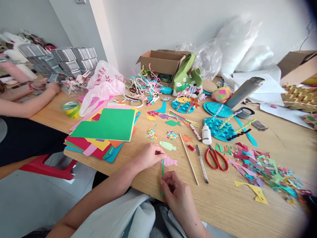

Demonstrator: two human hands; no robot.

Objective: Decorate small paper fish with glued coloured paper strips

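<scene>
A narrow green paper strip (162, 168) runs between my two hands near the table's front edge. My left hand (150, 157) pinches its upper end, and my right hand (174, 190) grips it lower down with curled fingers. Just beyond the strip lies a pink paper fish (170, 161), partly covered by my left fingers. A pale green paper fish (167, 145) rests a little farther back. To the right are a thin wooden stick (189, 159), a pen (202, 164) and red-handled scissors (216, 160). An orange paper fish (187, 138) lies by the stick.
Coloured paper sheets (106, 125) are stacked at left. Paper scraps (269, 172) spread across the right. A white glue bottle (206, 134) stands before blue craft bases (219, 128). Behind are pipe cleaners (146, 84) and a cardboard box (160, 61). Another person's hands (46, 85) work at far left.
</scene>
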